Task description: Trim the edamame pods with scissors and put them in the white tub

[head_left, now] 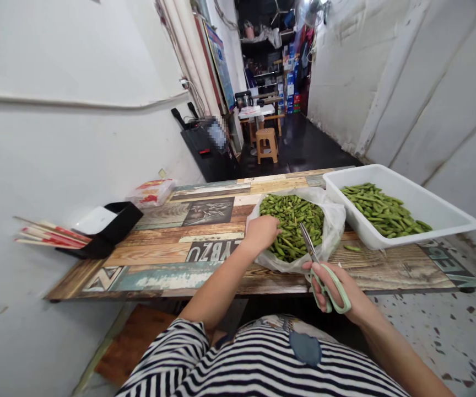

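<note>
Green pods (291, 215) fill an open clear plastic bag (334, 223) on the wooden-patterned table. My left hand (263, 232) reaches over the bag's left side, its fingers closed at the pods; whatever they pinch is too small to make out. My right hand (339, 289) holds green-handled scissors (329, 288) at the bag's front right, with the metal blades pointing up over the pods. To the right, a white tub (440, 216) contains more green pods (380, 212). One loose pod (352, 248) lies on the table between bag and tub.
At the table's left end stands a black holder (122, 223) with chopsticks (56, 234) beside it. A red and clear plastic packet (152, 193) lies against the left wall. Beyond the table are a stool (266, 144) and a small white table (257, 111).
</note>
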The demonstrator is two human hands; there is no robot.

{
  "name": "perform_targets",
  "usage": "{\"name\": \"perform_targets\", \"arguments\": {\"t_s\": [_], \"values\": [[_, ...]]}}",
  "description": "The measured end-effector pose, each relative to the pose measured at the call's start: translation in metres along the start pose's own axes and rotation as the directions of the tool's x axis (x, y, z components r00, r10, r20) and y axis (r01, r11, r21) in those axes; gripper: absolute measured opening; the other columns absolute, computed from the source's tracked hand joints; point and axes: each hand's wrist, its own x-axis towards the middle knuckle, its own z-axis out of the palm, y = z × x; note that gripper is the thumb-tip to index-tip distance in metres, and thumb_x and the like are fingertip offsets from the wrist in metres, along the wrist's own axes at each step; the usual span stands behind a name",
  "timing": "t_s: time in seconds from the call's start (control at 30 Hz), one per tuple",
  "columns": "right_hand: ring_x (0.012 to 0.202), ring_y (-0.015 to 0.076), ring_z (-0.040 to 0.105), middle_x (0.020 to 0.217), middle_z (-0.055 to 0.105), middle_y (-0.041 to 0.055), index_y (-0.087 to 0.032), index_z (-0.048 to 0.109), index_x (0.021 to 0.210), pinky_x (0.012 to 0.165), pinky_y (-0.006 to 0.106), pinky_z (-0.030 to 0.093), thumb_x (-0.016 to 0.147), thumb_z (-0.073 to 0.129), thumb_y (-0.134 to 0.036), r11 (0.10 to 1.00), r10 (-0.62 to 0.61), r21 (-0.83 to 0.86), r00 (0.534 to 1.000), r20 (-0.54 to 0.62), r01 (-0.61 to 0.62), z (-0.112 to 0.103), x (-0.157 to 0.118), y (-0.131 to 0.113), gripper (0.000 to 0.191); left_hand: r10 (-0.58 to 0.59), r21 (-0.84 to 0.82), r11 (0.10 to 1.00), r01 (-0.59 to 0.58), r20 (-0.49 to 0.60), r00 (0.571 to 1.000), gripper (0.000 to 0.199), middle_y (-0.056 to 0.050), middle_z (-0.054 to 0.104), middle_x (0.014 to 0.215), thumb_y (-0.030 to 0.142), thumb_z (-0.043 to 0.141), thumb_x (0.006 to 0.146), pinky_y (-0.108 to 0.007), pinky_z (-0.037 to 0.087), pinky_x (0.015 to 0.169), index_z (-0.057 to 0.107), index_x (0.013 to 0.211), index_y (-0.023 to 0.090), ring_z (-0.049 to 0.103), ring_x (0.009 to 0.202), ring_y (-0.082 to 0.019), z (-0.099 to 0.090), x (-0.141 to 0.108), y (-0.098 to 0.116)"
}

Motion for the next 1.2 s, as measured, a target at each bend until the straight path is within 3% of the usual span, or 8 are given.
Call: {"name": "perform_targets", "arguments": {"t_s": [0.2,0.47,0.63,0.77,1.2], "values": [[0.034,0.0072,0.043,0.050,0.046,-0.0074,-0.020,0.049,0.075,0.032,0.020,0.038,0.071,0.056,-0.065,0.999,0.015,-0.041,1.000,0.002,-0.015,-0.004,0.002,0.005,0.046,0.113,-0.010,0.994,-0.113,0.055,0.992,0.024,-0.014,0.068,0.095,0.031,0.051,0.083,-0.029,0.043,0.076,0.069,0.090,0.018,0.062,0.092,-0.025,0.001,-0.006,0.009],[0.035,0.0066,0.042,0.050,0.046,-0.0074,-0.019,0.048,0.075,0.032,0.019,0.038,0.072,0.055,-0.066,0.996,-0.012,-0.088,1.000,0.016,0.014,-0.002,-0.002,0.001,0.047,0.145,-0.081,0.988,-0.135,0.142,0.979,0.010,-0.012,0.067,0.079,0.024,0.069,0.066,-0.028,0.041,0.071,0.069,0.073,0.016,0.062,0.083,-0.025,-0.006,0.016,0.009],[0.038,0.0082,0.046,0.052,0.047,-0.0064,-0.019,0.047,0.074,0.036,0.022,0.042,0.071,0.053,-0.069,0.997,0.029,-0.074,0.999,0.017,-0.027,-0.006,-0.007,-0.002,0.050,0.213,-0.423,0.887,-0.186,0.017,0.977,0.025,-0.003,0.065,0.070,0.035,0.058,0.074,-0.022,0.036,0.060,0.071,0.081,0.015,0.054,0.065,-0.014,-0.019,0.014,0.001],[0.041,0.0100,0.049,0.052,0.048,-0.0053,-0.019,0.047,0.074,0.041,0.024,0.044,0.075,0.049,-0.068,0.995,-0.012,-0.096,0.997,0.080,0.020,-0.010,-0.007,-0.001,0.049,0.298,-0.637,0.745,-0.197,0.053,0.953,0.032,-0.001,0.066,0.076,0.038,0.057,0.075,-0.019,0.038,0.063,0.070,0.087,0.012,0.053,0.068,-0.011,-0.025,0.001,-0.001],[0.038,0.0084,0.047,0.051,0.047,-0.0055,-0.018,0.050,0.075,0.039,0.022,0.041,0.079,0.047,-0.066,0.960,-0.098,-0.250,0.988,0.120,0.125,-0.014,-0.006,-0.015,0.048,0.364,-0.648,0.725,-0.232,0.076,0.928,0.030,-0.004,0.070,0.083,0.034,0.061,0.075,-0.020,0.040,0.069,0.071,0.091,0.011,0.058,0.073,-0.012,-0.030,-0.007,-0.003]]}}
